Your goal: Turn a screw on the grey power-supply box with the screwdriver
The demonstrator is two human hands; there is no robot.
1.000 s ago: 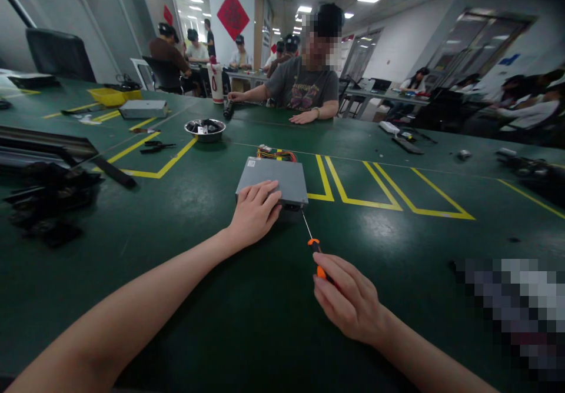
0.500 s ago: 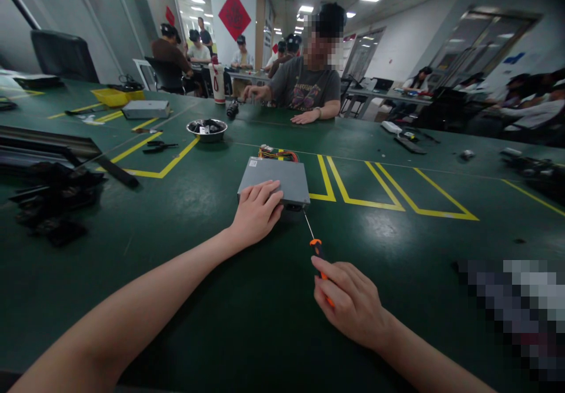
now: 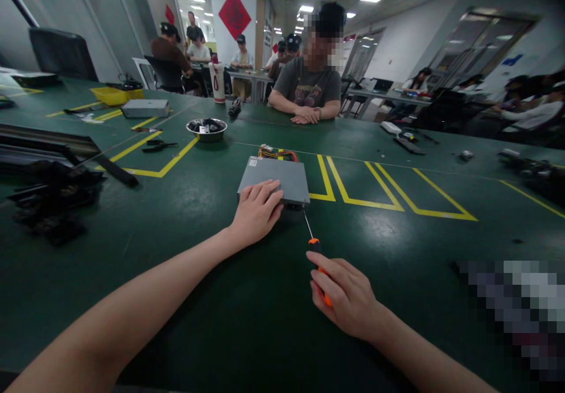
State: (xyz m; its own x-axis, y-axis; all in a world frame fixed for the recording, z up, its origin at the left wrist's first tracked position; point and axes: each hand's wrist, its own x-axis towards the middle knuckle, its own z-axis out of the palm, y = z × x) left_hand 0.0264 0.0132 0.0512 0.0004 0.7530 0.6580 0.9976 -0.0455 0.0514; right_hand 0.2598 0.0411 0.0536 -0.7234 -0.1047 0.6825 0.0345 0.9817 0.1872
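Observation:
A flat grey metal box [image 3: 282, 176] lies on the green table [image 3: 220, 299], with coloured wires [image 3: 278, 154] at its far edge. My left hand [image 3: 256, 211] rests flat on the box's near left corner, fingers stretched out. My right hand [image 3: 344, 296] is closed round the orange-and-black handle of a screwdriver [image 3: 314, 246]. Its thin shaft points at the box's near right corner, where the tip meets the side.
A metal bowl [image 3: 206, 127] with small parts stands beyond the box, with pliers [image 3: 159, 145] to its left. Black parts [image 3: 48, 193] are piled at the left. Another grey box [image 3: 145, 108] and a yellow tray [image 3: 112, 95] lie far left. A person [image 3: 306, 84] sits opposite.
My right hand has shifted its grip slightly along the screwdriver handle. The person opposite has drawn an outstretched arm back and folded both hands together. My left hand has stayed put.

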